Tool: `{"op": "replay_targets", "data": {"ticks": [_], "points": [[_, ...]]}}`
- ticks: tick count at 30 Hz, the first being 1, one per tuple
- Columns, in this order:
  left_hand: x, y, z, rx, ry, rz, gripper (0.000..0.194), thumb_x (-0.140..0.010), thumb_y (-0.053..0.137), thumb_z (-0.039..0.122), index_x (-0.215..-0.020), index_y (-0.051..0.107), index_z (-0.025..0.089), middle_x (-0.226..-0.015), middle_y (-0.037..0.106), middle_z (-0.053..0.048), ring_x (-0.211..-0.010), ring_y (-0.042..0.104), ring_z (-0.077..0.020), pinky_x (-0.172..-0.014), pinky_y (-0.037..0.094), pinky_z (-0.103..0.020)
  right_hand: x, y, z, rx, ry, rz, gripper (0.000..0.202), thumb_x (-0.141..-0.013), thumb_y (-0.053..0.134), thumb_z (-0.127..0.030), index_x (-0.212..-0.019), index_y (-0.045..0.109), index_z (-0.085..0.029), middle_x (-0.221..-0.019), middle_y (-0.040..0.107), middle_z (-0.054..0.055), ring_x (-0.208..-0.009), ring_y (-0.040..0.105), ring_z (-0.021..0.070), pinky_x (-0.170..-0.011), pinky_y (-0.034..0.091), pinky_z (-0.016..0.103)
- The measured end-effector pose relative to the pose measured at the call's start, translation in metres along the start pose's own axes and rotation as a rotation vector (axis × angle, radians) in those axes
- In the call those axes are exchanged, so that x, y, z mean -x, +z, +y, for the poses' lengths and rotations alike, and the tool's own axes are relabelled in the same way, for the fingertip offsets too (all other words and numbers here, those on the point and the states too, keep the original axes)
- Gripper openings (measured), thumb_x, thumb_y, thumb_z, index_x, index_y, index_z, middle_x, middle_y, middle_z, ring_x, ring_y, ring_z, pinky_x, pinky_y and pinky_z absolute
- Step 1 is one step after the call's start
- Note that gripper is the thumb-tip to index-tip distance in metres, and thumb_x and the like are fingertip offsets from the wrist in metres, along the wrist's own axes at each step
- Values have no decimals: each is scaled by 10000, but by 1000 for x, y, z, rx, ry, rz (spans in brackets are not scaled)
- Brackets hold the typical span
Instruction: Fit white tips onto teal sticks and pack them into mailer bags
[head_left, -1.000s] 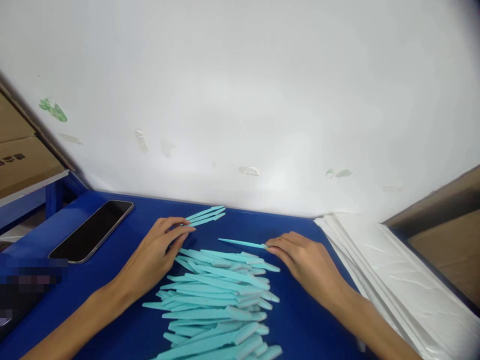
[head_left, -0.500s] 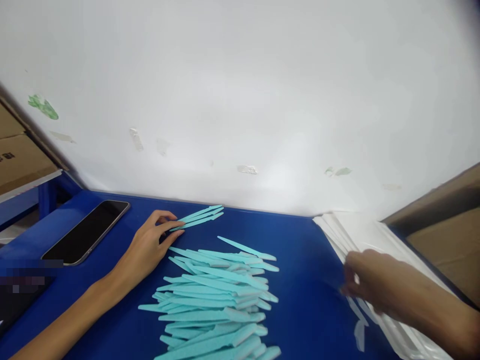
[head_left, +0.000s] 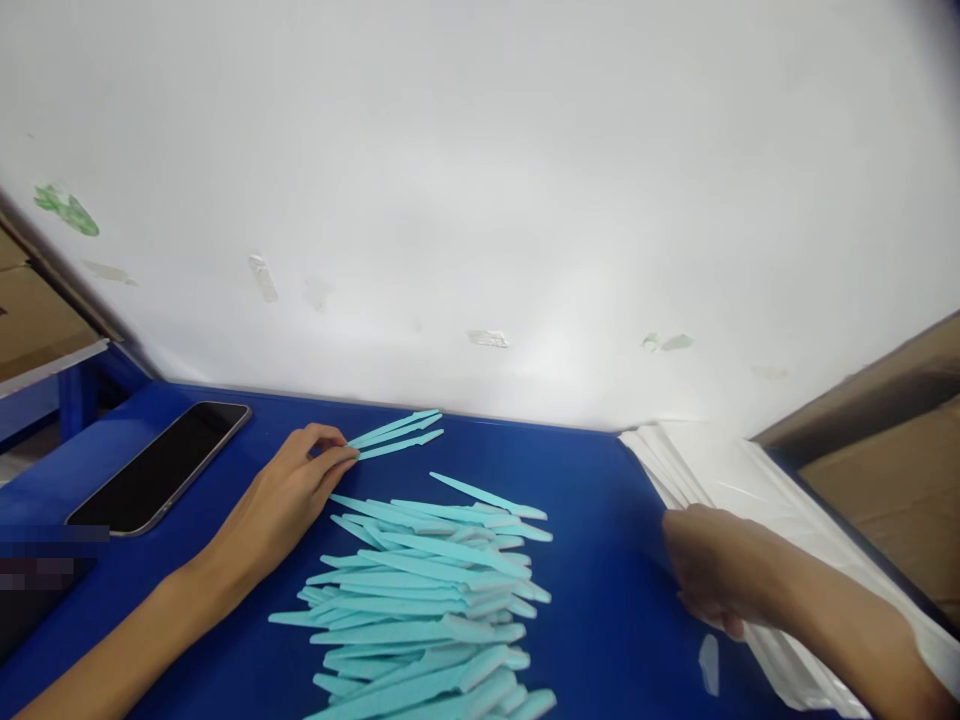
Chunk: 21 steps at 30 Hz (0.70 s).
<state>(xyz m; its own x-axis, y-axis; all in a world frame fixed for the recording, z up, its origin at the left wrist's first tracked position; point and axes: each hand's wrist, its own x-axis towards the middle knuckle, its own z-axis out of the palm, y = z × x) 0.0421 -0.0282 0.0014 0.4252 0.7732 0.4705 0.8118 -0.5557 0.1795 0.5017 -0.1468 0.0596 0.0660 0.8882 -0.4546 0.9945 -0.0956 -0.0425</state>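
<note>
Between its pinched fingertips my left hand (head_left: 304, 475) holds the ends of a small fan of turquoise knife-shaped pieces (head_left: 401, 430), near the back edge of the blue table (head_left: 600, 560). Just in front lies a loose pile of the same turquoise pieces (head_left: 427, 590). At the right, my right hand (head_left: 709, 565) is curled over the edge of a stack of white plastic bags (head_left: 705, 455); its fingertips are partly hidden and blurred, so what they hold cannot be made out. A small whitish translucent strip (head_left: 709, 664) lies below that hand.
A phone (head_left: 161, 468) lies on the table at the left, with a dark object (head_left: 41, 610) below it, partly blurred out. Behind stands a white wall (head_left: 450, 200) with tape scraps. Cardboard boxes are at the far left (head_left: 45, 320) and right (head_left: 892, 490).
My left fingers have closed together on the fanned pieces. My right hand has moved slightly left and turned, its fingers curling downward. The whole view has shifted slightly.
</note>
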Motion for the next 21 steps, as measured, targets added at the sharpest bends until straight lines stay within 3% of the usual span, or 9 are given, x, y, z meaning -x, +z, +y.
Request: {"op": "replay_targets", "data": {"ticks": [3, 5, 9, 13, 17, 21], "points": [[2, -5, 0, -142, 87, -85, 371, -1065, 359, 341, -1105, 705, 211, -1142, 625, -115, -940, 606, -264, -668, 497, -343, 5, -14, -14, 130, -58, 32, 255, -681, 608, 5, -565, 683, -209, -593, 713, 26, -583, 711, 217, -515, 370, 256], [2, -7, 0, -229, 155, -123, 362, -1058, 342, 266, -1118, 693, 196, -1148, 623, -134, -954, 597, -286, -698, 502, -372, 7, -21, -20, 157, -114, 106, 187, -777, 620, -64, -713, 693, -224, -715, 739, 32, -679, 706, 227, -566, 361, 277], [0, -10, 3, -296, 215, -116, 330, -1055, 357, 207, -1094, 683, 168, -1145, 653, -148, -1000, 608, -307, -800, 513, -415, 7, -25, -30, 67, -239, 183, 110, -962, 518, -206, -918, 611, -245, -671, 677, -3, -585, 633, 201, -549, 319, 285], [-1, -14, 13, -153, 204, 17, 273, -1080, 407, 276, -1103, 651, 156, -1026, 718, -100, -922, 644, -261, -806, 507, -386, 6, -31, -52, -67, -309, 232, 173, -1055, 425, -300, -1026, 593, -268, -664, 667, -30, -563, 636, 186, -554, 386, 285], [-1, -19, 30, 46, 228, 114, 194, -1067, 473, 239, -1103, 647, 162, -996, 739, -53, -899, 655, -203, -852, 501, -336, 9, -34, -76, -197, -482, 490, 249, -1090, 412, -356, -1188, 636, -312, -1065, 748, 10, -869, 734, 186, -711, 512, 280], [3, -21, 46, 150, 261, 133, 132, -1036, 533, 164, -1098, 650, 166, -998, 731, -40, -906, 649, -173, -870, 487, -304, 13, -29, -91, -195, -598, 663, 248, -1084, 461, -309, -1230, 661, -313, -1095, 753, -4, -909, 744, 172, -750, 557, 262]]}}
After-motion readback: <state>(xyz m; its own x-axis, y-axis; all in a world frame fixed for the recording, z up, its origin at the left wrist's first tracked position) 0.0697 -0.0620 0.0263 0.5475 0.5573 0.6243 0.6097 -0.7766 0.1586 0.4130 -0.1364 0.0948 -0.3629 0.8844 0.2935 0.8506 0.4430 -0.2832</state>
